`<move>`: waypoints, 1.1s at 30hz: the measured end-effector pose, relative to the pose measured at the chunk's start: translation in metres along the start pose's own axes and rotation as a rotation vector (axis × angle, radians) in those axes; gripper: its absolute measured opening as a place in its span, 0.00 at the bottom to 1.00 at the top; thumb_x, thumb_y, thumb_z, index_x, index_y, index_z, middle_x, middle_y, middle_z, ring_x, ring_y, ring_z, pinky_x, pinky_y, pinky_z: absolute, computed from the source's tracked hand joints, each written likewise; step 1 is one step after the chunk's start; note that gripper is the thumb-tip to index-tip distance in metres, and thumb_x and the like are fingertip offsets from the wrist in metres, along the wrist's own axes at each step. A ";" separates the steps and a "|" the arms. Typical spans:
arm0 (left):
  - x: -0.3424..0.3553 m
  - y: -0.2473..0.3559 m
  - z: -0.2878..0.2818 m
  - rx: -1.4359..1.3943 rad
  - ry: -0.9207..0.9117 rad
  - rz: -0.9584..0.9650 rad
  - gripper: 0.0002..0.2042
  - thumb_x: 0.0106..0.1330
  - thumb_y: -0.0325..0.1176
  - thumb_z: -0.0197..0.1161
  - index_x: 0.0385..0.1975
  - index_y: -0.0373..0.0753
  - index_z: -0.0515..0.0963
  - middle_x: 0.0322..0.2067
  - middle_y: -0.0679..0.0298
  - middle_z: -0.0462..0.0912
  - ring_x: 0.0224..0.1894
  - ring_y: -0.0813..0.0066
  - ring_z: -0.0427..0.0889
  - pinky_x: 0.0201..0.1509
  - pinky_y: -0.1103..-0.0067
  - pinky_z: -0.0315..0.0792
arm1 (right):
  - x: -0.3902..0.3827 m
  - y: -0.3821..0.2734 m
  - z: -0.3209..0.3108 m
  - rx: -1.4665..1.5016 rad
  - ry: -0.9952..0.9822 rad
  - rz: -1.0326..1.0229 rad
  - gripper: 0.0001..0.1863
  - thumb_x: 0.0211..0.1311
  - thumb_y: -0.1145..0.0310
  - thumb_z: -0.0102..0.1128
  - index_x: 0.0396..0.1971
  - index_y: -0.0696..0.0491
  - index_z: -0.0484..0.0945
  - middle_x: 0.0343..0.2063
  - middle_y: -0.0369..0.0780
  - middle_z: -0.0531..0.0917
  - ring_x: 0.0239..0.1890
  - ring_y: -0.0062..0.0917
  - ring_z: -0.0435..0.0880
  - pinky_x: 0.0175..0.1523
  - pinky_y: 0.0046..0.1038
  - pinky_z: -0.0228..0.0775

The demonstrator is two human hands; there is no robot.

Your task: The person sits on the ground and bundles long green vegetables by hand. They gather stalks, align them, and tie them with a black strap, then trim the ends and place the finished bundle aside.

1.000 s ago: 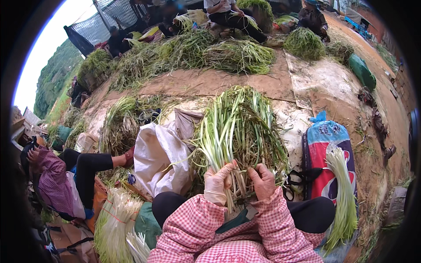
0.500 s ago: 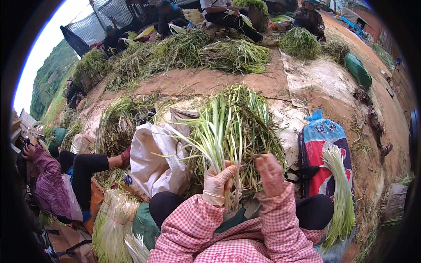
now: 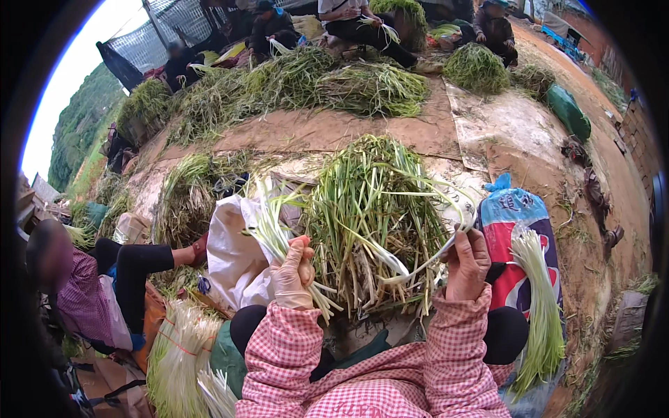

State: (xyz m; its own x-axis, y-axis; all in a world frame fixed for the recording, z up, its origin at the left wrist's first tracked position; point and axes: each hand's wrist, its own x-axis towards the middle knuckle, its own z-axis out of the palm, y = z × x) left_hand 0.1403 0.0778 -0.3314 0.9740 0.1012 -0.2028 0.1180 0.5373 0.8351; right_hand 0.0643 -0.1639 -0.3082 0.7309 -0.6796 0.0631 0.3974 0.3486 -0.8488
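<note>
My left hand (image 3: 295,274), in a pale thin glove, is closed round a bunch of long green-and-white chive-like stalks (image 3: 267,224), their pale ends sticking out below the fist. Bare, my right hand (image 3: 467,263) pinches a long pale chive-like stalk (image 3: 461,202) that arcs up from the fingers. A pale strand also bends in toward the middle from that hand. Between and beyond both hands lies a big heap of untrimmed chive-like stalks (image 3: 373,209), green on top and brownish at the near ends.
Left of the heap stands an open white sack (image 3: 240,244). At right, a pale cleaned bunch (image 3: 538,306) lies on a red-and-blue bag (image 3: 496,279). Tied bundles (image 3: 182,348) are at lower left. Close by on the left sits a person (image 3: 83,292); others work behind far heaps (image 3: 373,89).
My hands have moved apart. The left hand has carried its bunch leftward off the heap; the right has moved right and now pinches a long stalk.
</note>
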 end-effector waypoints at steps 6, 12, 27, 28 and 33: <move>-0.050 -0.021 0.051 0.089 -0.439 -0.187 0.10 0.55 0.31 0.67 0.35 0.39 0.77 0.23 0.68 0.79 0.15 0.89 0.67 0.15 0.90 0.58 | -0.024 0.016 0.049 -0.261 -0.489 0.161 0.10 0.60 0.70 0.56 0.37 0.60 0.73 0.29 0.36 0.78 0.30 0.16 0.75 0.37 0.18 0.69; -0.034 -0.016 0.060 -0.048 -0.213 -0.166 0.08 0.61 0.35 0.60 0.32 0.37 0.77 0.21 0.67 0.78 0.15 0.85 0.70 0.15 0.89 0.62 | -0.040 0.041 0.031 -0.370 -0.822 0.257 0.25 0.64 0.57 0.49 0.55 0.57 0.62 0.29 0.37 0.76 0.30 0.19 0.75 0.37 0.21 0.68; 0.030 0.100 -0.002 -0.219 -0.065 0.184 0.13 0.62 0.41 0.58 0.38 0.38 0.74 0.22 0.74 0.75 0.13 0.91 0.62 0.09 0.91 0.49 | -0.005 0.049 -0.038 -1.362 -0.217 -0.426 0.16 0.52 0.72 0.58 0.43 0.53 0.75 0.39 0.41 0.73 0.45 0.33 0.72 0.48 0.33 0.60; 0.028 0.084 -0.007 -0.213 -0.101 0.134 0.15 0.61 0.42 0.59 0.40 0.38 0.74 0.23 0.73 0.75 0.15 0.88 0.64 0.09 0.91 0.50 | -0.008 0.042 -0.026 -1.337 -0.188 -0.472 0.17 0.51 0.72 0.58 0.44 0.53 0.75 0.41 0.41 0.73 0.47 0.34 0.70 0.51 0.34 0.57; 0.006 0.022 0.005 -0.314 0.029 -0.050 0.12 0.62 0.41 0.58 0.35 0.39 0.74 0.17 0.71 0.72 0.21 0.81 0.71 0.21 0.81 0.67 | -0.031 0.024 0.022 -0.815 -0.499 -0.374 0.12 0.57 0.71 0.55 0.40 0.58 0.74 0.37 0.43 0.76 0.41 0.34 0.75 0.47 0.30 0.67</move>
State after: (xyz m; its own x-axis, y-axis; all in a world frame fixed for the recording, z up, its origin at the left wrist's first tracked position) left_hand 0.1492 0.0857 -0.3119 0.9619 0.0897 -0.2582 0.0959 0.7737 0.6262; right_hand 0.0635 -0.1202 -0.3189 0.8591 -0.2441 0.4498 0.2854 -0.5011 -0.8170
